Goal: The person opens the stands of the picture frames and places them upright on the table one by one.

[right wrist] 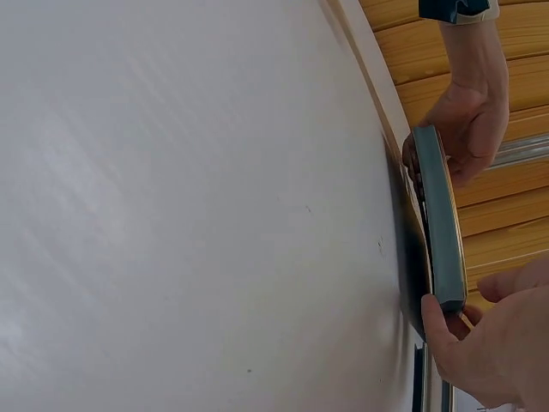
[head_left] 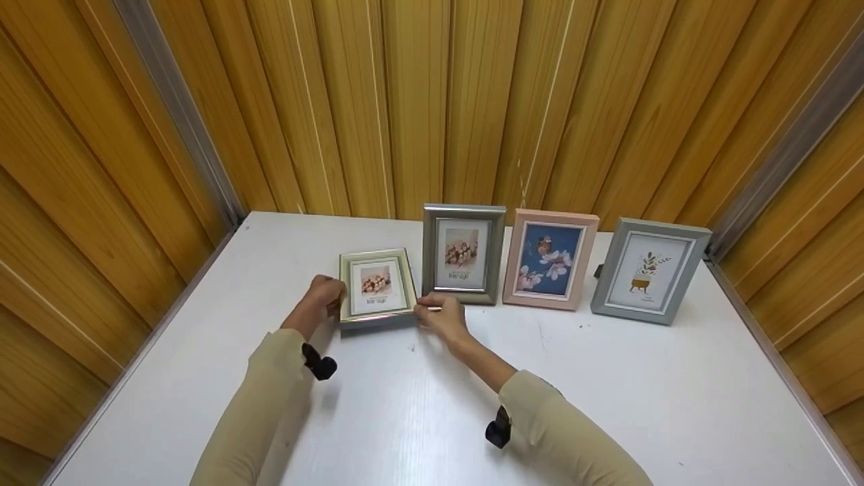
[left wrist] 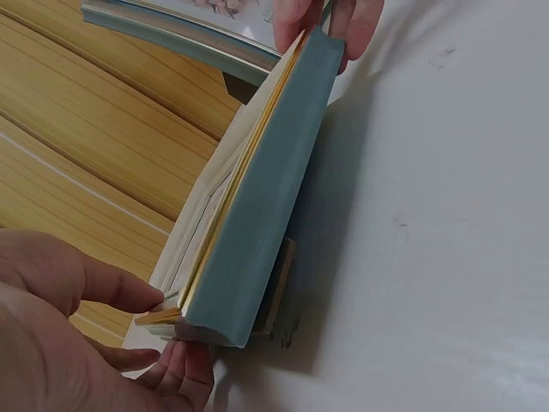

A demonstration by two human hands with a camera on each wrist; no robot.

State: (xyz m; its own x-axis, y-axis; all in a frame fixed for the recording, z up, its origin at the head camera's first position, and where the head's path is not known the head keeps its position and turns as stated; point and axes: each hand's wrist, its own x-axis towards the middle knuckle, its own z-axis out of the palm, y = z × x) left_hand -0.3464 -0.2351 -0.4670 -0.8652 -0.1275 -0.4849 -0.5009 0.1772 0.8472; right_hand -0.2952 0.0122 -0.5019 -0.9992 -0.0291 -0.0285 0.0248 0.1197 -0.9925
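Both hands hold a small gold-rimmed photo frame (head_left: 376, 286) with a flower picture, at the left of the row. My left hand (head_left: 324, 295) grips its left edge, thumb on the front and fingers behind in the left wrist view. At the lower right corner, my right hand (head_left: 442, 316) pinches the frame between thumb and fingers. The frame leans back, its blue-grey bottom side (left wrist: 266, 189) turned towards the left wrist camera. Part of a stand (left wrist: 279, 287) shows behind it. Just right of it stands a dark silver photo frame (head_left: 463, 255).
Further right stand a pink photo frame (head_left: 551, 260) with a blossom picture and a grey-green photo frame (head_left: 650, 271) with a plant picture. All are on a white table (head_left: 418, 418), backed by wood-patterned walls (head_left: 418, 101). Metal strips run along the wall corners.
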